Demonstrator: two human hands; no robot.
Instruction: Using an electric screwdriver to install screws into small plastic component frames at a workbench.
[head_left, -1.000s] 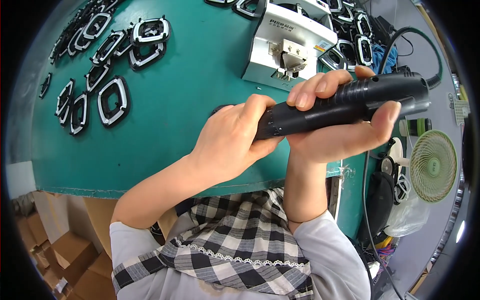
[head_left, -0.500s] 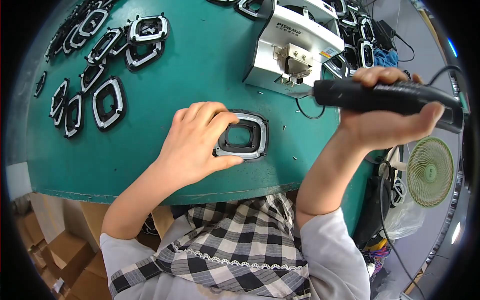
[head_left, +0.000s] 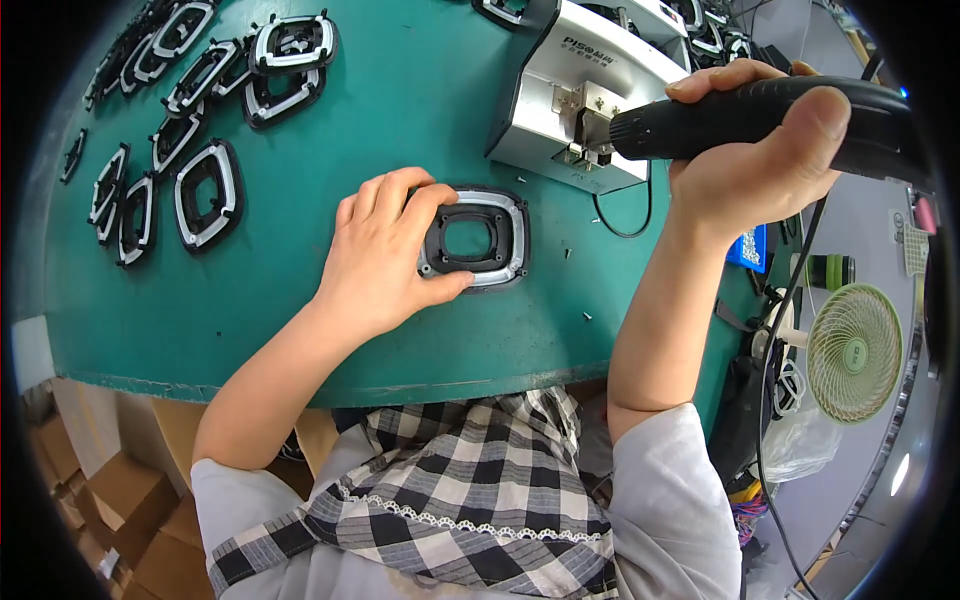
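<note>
Tabletop point(head_left: 290, 230), green and scuffed along its near edge, fills most of my view, with a person in a checked apron point(head_left: 470, 470) leaning up to it. Toward the far side sits a silver machine point(head_left: 550, 100), and past the table's right end stands a pale green fan point(head_left: 855, 355). The right hand point(head_left: 745, 190) is wrapped around a thick black power driver point(head_left: 720, 120), raised above the table with its nose toward the metal bracket point(head_left: 597, 120) on the machine's front; I can't make out whether the tip touches it. The left hand point(head_left: 375, 250) grips a black-and-silver frame point(head_left: 515, 235) by its left side, thumb on the near edge, fingers on the far one. That frame lies flat before the person; similar frames point(head_left: 183, 205) cluster at far left. Tiny screws point(head_left: 568, 253) lie loose to its right.
</note>
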